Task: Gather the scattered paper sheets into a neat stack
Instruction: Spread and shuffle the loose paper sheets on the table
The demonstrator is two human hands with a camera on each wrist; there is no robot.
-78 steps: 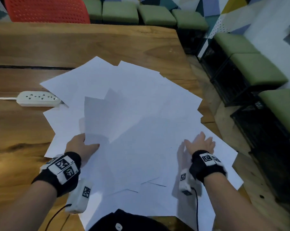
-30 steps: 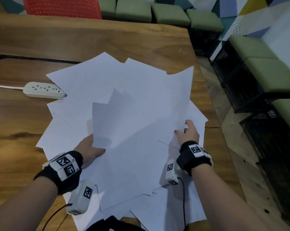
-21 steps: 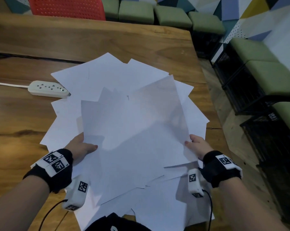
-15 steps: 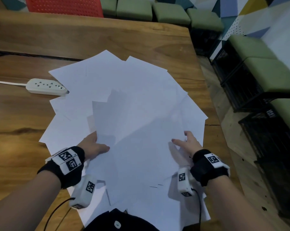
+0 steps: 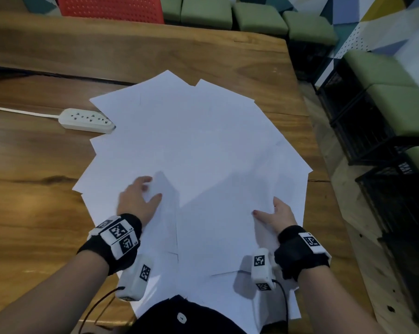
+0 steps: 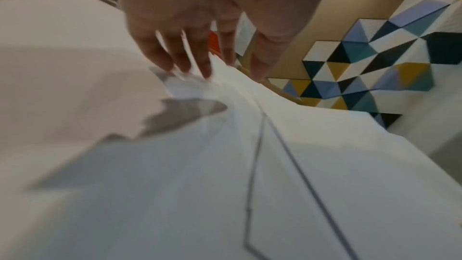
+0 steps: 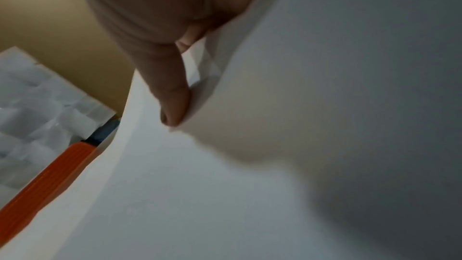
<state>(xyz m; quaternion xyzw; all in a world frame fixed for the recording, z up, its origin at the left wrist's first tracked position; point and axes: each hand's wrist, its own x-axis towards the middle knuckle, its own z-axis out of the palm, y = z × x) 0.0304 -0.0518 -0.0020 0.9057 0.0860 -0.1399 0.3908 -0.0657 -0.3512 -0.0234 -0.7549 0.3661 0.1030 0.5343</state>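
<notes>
Two hands on paper sheets (image 5: 194, 145), left hand (image 5: 137, 201) flat, right hand (image 5: 276, 216) pinching

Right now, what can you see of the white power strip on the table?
The power strip is a long white plastic block with rounded ends and a row of sockets on top. It lies flat on the wooden table, left of the paper sheets. Its right end meets a sheet's edge; whether they touch is unclear. A white cord runs off leftward. Neither hand touches it.

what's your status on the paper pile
Left hand flat on sheets, right hand pinching a sheet edge. Sheets fanned, unstacked. Power strip touching pile's left edge.
</notes>
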